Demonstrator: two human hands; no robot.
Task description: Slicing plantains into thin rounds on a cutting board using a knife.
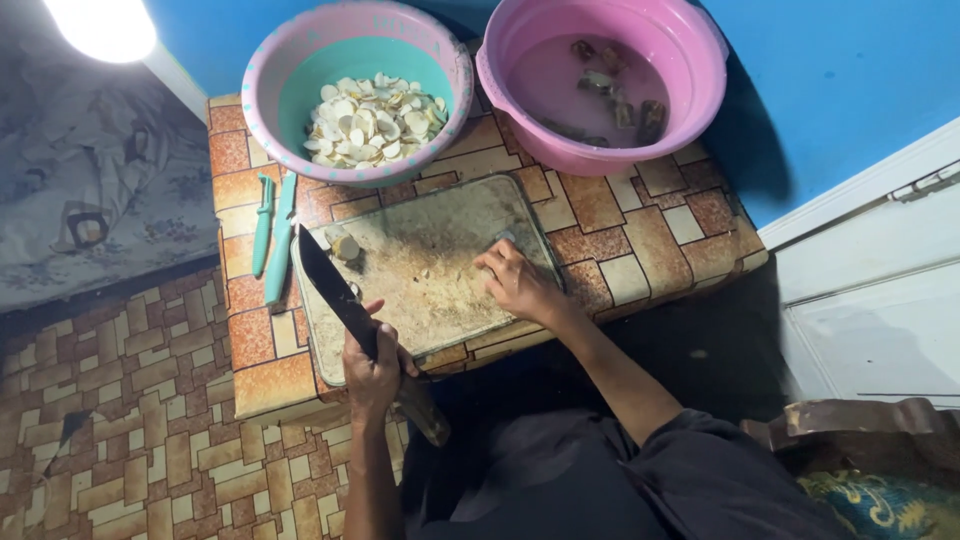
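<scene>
A worn, pale cutting board [430,270] is lying on the tile-patterned table [620,240], its surface scuffed and stained. A long dark knife [335,285] is slanting across the board's left edge, its blade pointing away from the person. The left hand [375,372] is closing its grip fully around the knife's handle, whose wooden end is sticking out below the fist. The right hand [520,285] is resting on the board's right side, fingers curling over something small that is hard to make out. A small cut piece [346,247] is sitting just beside the blade tip.
</scene>
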